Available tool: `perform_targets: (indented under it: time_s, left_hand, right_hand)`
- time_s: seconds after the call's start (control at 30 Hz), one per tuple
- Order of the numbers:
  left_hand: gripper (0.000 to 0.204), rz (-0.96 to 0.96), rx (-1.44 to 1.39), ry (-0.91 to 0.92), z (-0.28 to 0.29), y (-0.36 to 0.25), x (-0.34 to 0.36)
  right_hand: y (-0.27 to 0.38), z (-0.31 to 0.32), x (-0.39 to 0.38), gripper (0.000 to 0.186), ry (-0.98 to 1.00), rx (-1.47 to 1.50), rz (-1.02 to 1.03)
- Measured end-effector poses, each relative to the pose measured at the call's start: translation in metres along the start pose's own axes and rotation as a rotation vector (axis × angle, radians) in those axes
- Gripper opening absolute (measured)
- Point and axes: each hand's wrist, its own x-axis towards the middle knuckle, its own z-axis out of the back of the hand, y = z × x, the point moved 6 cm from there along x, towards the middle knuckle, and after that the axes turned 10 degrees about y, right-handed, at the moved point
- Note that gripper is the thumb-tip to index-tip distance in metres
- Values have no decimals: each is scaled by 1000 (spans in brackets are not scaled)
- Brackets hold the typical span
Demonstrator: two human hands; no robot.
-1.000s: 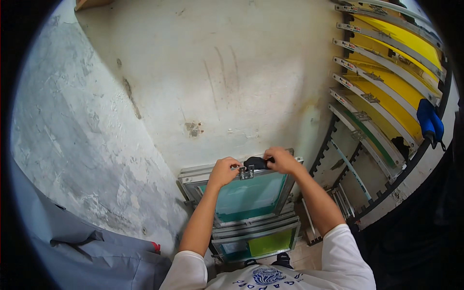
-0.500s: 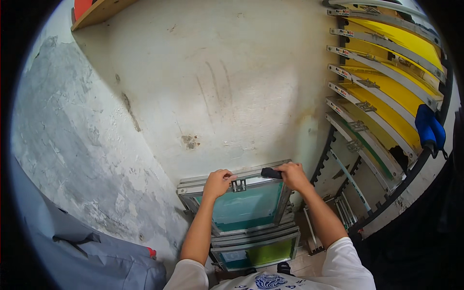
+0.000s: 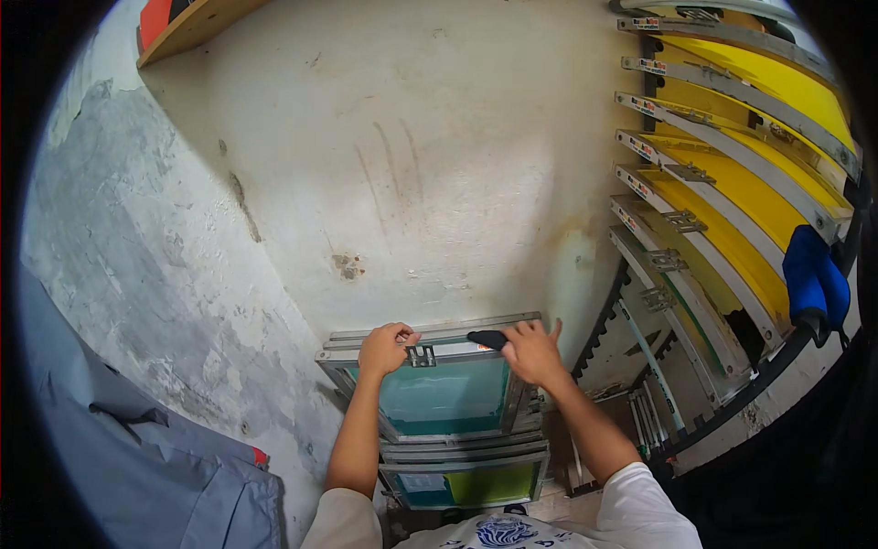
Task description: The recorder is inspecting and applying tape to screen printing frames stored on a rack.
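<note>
Left hand (image 3: 384,348) is curled over the top edge of the teal-meshed screen frame (image 3: 444,398), fingers closed on the metal bar beside a small bracket (image 3: 422,356). Right hand (image 3: 530,352) presses a dark pad (image 3: 487,339) on that same top edge, fingers partly spread. The frame leans upright among a stack of frames at the foot of the pale wall (image 3: 412,183), near centre. Right side: a rack (image 3: 722,210) of yellow screens, small coloured labels on their ends; a blue cover (image 3: 814,279) hangs far right.
</note>
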Motion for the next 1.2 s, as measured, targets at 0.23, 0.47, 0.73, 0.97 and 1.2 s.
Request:
perform_targets:
  time_s: [0.23,0.47,0.73,0.97,1.2]
  left_hand:
    - [32,48,24,-22,-2,1,-4]
    - [29,2,36,-102,-1,-1,-9]
    - [28,13,35,-84,-1,0,-7]
    - [31,-65,-155,20,-8,12,5]
    - [7,-242,-518,283,-18,28,18]
  right_hand:
    - [-11,-3,-4,32,-52,57,-5]
    - [-18,0,-10,38,-33,281,62]
    - [-22,-6,-4,31,-143,374,124]
    - [-15,-3,-2,23,-108,234,32]
    - [20,6,10,25,-10,130,6]
